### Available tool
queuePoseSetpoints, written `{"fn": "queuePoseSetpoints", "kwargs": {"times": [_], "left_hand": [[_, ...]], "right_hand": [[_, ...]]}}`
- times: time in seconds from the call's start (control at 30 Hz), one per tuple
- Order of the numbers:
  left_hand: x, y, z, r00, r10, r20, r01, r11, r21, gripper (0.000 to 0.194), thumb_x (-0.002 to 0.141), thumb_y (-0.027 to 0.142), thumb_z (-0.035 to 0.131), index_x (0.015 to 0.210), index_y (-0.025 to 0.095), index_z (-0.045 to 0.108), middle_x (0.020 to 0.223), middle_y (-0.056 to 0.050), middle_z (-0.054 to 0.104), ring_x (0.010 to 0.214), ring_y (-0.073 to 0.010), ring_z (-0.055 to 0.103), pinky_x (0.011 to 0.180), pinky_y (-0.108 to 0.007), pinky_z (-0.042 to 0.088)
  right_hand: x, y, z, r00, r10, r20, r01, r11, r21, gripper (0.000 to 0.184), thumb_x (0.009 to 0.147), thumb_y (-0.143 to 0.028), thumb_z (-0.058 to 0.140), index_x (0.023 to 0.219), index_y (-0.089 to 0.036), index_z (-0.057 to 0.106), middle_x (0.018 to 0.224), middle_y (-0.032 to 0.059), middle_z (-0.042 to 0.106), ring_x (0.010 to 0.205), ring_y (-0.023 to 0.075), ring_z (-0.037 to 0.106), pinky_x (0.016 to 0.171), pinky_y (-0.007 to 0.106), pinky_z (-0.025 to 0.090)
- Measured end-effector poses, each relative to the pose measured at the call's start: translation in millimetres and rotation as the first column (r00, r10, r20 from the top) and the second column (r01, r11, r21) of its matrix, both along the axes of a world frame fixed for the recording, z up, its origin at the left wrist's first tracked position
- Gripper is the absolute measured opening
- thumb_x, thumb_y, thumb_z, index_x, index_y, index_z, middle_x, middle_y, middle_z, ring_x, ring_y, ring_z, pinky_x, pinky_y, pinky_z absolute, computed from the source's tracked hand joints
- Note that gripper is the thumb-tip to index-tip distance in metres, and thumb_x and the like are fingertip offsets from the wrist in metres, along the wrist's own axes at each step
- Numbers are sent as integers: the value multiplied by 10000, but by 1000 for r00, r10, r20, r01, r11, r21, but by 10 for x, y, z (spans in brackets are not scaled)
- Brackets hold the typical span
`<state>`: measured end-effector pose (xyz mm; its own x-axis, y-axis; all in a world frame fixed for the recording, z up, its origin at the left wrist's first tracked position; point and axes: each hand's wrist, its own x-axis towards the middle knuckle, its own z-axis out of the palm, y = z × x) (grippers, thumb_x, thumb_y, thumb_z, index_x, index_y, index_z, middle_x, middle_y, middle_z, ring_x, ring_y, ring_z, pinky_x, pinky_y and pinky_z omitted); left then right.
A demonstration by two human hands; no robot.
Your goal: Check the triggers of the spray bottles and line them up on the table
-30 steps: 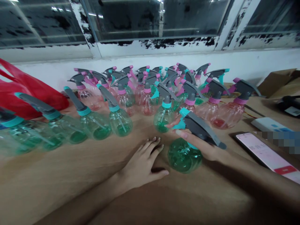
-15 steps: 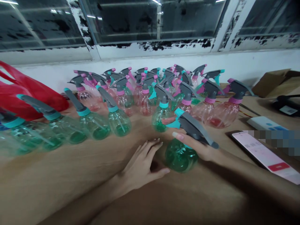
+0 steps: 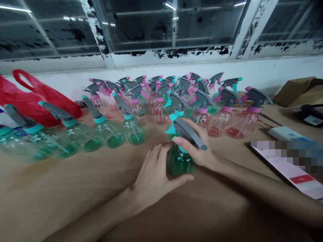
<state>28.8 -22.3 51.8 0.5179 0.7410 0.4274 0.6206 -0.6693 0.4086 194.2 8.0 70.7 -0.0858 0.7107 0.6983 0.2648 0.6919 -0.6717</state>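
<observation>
A green spray bottle with a grey and teal trigger head stands on the wooden table in front of me. My right hand is closed round its neck and trigger head. My left hand cups the bottle's round body from the left, thumb under it and fingers curved against it. Behind stand several more spray bottles: a green row to the left and a pink and green cluster at the back.
A red plastic bag lies at the far left. To the right are a phone with a lit screen, a white box, a dark device and a cardboard box. A white wall and windows back the table.
My right hand has carried the green bottle left and set it more upright. My left hand has lifted off the table and closed against the bottle's body.
</observation>
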Motion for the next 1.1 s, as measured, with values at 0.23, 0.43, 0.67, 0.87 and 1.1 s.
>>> {"fn": "queuePoseSetpoints", "kwargs": {"times": [0.23,0.43,0.67,0.87,1.1], "left_hand": [[-161,102,-38,983,181,-33,-173,969,174,497,833,509,615,1170,190,438,1066,-102,586,1064,-326,536,879,-468,418],[-378,354,30,958,269,-103,-225,922,314,500,842,492,609,1185,153,475,1152,-128,554,1079,-314,520,888,-451,406],[-386,629,144,904,384,-189,-304,887,348,469,832,460,636,1135,118,530,1043,-131,642,1016,-324,566,845,-455,393],[-348,744,208,871,430,-236,-289,839,462,409,852,431,623,1143,145,590,1100,-133,622,1056,-354,517,805,-453,391],[-333,884,186,833,478,-281,-278,799,533,475,851,476,604,1175,128,594,1046,-153,585,999,-371,500,782,-478,393]], "right_hand": [[-231,190,18,995,-74,71,49,951,305,461,805,-428,604,1194,-192,532,1117,111,645,992,233,590,856,426,470],[2,285,231,918,-336,210,188,837,515,409,802,-485,593,1067,-173,600,1100,127,661,1024,251,591,878,443,434],[194,543,480,533,-743,404,465,656,594,291,875,-430,507,971,-180,620,911,72,704,895,263,620,979,470,312],[151,696,484,293,-757,584,524,638,564,440,884,-497,439,993,-113,625,721,116,684,852,330,617,989,552,258],[201,768,505,331,-720,610,442,690,574,273,904,-326,467,969,-133,649,640,82,665,858,311,624,1032,574,219]]}}
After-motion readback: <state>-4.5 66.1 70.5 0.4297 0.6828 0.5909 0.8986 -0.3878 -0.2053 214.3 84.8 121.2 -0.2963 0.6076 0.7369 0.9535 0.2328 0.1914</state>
